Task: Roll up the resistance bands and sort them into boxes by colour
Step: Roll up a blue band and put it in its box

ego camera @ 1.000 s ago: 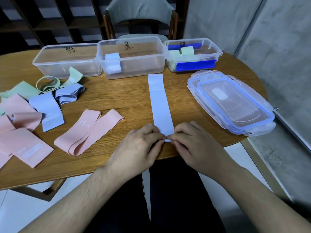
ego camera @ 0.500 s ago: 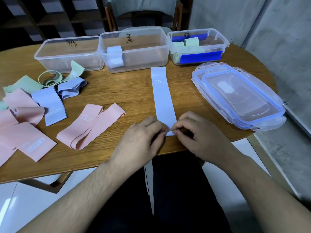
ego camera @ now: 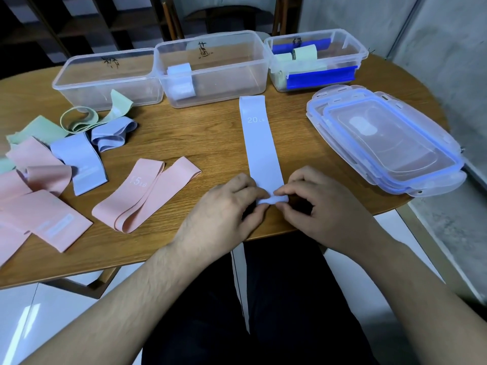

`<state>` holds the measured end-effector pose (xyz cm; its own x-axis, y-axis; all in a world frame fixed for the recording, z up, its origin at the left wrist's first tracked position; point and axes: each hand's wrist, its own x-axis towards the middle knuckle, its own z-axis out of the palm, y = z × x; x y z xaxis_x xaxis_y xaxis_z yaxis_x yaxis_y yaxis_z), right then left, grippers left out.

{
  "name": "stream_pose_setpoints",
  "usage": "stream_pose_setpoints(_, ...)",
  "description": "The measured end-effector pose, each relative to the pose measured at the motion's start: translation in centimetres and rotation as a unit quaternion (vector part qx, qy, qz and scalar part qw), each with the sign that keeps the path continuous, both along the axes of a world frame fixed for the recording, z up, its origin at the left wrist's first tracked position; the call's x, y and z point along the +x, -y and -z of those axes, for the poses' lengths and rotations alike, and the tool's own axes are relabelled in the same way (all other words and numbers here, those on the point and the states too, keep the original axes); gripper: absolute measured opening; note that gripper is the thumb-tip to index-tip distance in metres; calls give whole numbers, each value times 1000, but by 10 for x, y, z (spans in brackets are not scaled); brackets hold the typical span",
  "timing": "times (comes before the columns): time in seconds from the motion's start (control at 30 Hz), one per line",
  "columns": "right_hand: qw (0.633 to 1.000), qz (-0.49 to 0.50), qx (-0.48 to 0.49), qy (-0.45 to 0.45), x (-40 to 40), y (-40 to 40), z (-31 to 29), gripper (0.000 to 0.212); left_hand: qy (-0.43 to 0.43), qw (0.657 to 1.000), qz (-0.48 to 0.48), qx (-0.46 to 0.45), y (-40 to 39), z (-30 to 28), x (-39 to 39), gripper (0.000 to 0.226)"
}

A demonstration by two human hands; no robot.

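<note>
While both hands, left hand (ego camera: 226, 206) and right hand (ego camera: 313, 206), pinch the started roll of the lavender band (ego camera: 259, 143) at the surface's six o'clock edge, a loose grip risks the springy coil unrolling or skewing before reaching the middle box (ego camera: 210, 72) at twelve o'clock.

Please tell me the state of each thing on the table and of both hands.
20 LB band: flat, near end rolled
15 LB band: flat, unrolled
Left box: open, empty
Middle box: open, one blue roll
Right box: open, green rolls
Lids: stacked
Left hand: pinches roll
Right hand: pinches roll
</note>
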<state>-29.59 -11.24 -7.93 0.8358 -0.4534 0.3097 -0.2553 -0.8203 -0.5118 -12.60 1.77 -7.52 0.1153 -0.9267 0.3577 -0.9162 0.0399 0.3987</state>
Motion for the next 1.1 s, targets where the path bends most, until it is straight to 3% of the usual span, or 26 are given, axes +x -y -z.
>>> stream_pose_setpoints(0.2, 997, -24, -70, 14, 1, 1, 1, 11, -14, 1000, 10, 2, 1, -1, 1, 24)
stream_pose_setpoints(0.43, 994, -46, -100, -15, 2, 4, -4, 24, -61, 998, -8, 4, 1, 1, 2, 24)
stream_pose_setpoints(0.87, 996, -25, -91, 7, 5, 4, 0, 29, -107, 994, -7, -23, 6, 5, 9, 19)
stream_pose_setpoints(1.1, 997, -22, -77, 10, 8, 6, 0, 15, -125, 992, -24, -22, 8, 6, 10, 19)
